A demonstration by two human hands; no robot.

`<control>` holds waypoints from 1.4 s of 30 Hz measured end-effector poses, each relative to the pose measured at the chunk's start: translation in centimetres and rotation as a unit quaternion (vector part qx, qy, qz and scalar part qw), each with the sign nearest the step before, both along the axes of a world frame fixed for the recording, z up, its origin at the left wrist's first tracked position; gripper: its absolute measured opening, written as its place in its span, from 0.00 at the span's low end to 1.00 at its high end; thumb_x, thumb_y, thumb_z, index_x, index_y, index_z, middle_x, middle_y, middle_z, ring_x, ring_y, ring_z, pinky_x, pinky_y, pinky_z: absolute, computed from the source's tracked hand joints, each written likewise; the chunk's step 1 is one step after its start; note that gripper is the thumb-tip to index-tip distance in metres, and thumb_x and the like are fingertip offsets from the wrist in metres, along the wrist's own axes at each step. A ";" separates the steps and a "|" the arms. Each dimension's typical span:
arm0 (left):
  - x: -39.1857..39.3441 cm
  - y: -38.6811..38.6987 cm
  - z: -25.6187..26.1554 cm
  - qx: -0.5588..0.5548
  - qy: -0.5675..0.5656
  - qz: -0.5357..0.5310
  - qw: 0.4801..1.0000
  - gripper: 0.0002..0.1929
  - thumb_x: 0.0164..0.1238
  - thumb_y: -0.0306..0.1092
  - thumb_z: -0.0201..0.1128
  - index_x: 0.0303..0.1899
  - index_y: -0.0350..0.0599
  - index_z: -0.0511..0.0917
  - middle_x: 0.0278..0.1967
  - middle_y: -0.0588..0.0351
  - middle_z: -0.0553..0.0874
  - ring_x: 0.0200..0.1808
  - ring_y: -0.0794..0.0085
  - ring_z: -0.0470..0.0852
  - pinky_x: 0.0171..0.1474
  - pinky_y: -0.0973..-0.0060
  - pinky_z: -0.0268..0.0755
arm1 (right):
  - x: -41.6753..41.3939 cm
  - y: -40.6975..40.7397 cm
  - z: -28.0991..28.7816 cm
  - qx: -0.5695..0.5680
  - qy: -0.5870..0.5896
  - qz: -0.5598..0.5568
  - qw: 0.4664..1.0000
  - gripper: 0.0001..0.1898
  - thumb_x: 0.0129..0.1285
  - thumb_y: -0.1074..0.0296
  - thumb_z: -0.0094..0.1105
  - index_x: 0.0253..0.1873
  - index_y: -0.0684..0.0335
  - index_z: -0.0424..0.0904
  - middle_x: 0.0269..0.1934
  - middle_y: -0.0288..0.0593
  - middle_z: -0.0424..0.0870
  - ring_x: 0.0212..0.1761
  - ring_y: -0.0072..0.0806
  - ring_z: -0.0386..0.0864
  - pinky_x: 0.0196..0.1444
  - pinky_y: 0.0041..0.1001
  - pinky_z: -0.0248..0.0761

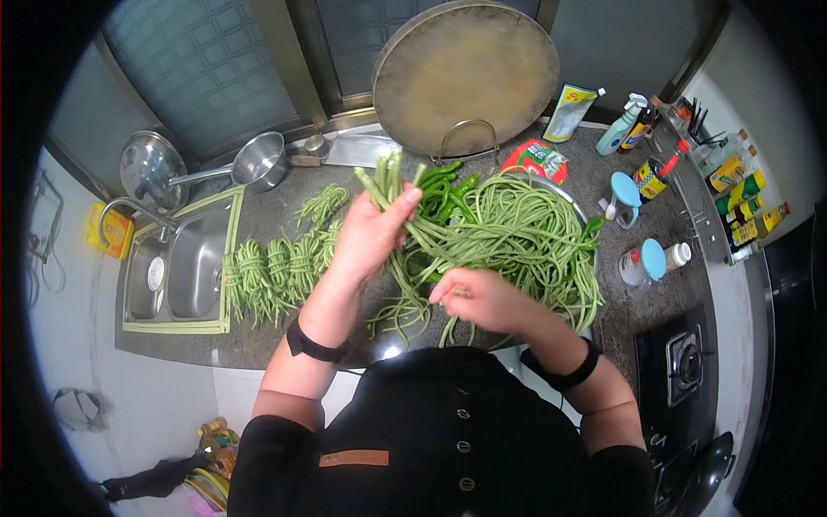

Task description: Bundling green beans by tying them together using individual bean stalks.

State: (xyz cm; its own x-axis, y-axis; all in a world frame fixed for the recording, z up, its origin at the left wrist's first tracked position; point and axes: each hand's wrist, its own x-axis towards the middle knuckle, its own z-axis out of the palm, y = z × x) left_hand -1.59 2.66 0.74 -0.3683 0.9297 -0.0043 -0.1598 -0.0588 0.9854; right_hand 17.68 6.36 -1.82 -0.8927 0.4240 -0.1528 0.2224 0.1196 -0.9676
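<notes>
My left hand (369, 240) grips a bunch of yardlong beans (386, 178), whose cut ends stick up above the thumb. Their long tails trail down and to the right, towards a large heap of loose yardlong beans (523, 226). Low at the front of that heap, my right hand (488, 300) is curled with a bit of green bean between its fingers; how much it holds is partly hidden. Several coiled bean bundles (278, 265) stand in a row left of my left hand, and another bundle (325, 201) lies behind them. Green peppers (459, 194) lie beyond my hands.
A steel double sink (200, 258) is at the left. Along the back are a saucepan (260, 161), a cleaver (362, 152), a round board (465, 77) and a red packet (536, 161). Lidded jars (639, 262), sauce bottles and a gas hob (685, 365) occupy the right side.
</notes>
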 end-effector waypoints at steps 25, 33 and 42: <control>2.5 -0.3 -1.9 0.068 0.344 -0.011 0.937 0.12 0.57 0.29 0.64 0.41 0.39 0.72 0.33 0.48 0.81 0.37 0.58 0.81 0.40 0.66 0.73 | -2.9 1.0 4.9 0.279 0.182 -0.235 0.913 0.09 0.55 0.73 0.65 0.40 0.65 0.77 0.29 0.39 0.81 0.28 0.20 0.80 0.29 0.19 0.73; 1.8 -0.9 -0.5 0.051 0.147 -0.144 0.977 0.13 0.63 0.32 0.64 0.46 0.39 0.74 0.35 0.60 0.79 0.40 0.79 0.76 0.45 0.77 0.70 | -0.5 2.8 5.6 0.170 0.150 -0.219 0.949 0.05 0.58 0.76 0.61 0.37 0.67 0.75 0.28 0.36 0.79 0.28 0.15 0.77 0.31 0.18 0.73; 2.1 -0.6 -0.2 0.123 0.362 -0.117 0.917 0.09 0.61 0.28 0.62 0.41 0.39 0.76 0.35 0.49 0.80 0.39 0.55 0.80 0.42 0.67 0.71 | 0.6 3.2 6.9 0.383 0.098 -0.125 0.910 0.10 0.47 0.82 0.59 0.32 0.66 0.67 0.22 0.42 0.72 0.21 0.27 0.73 0.25 0.27 0.66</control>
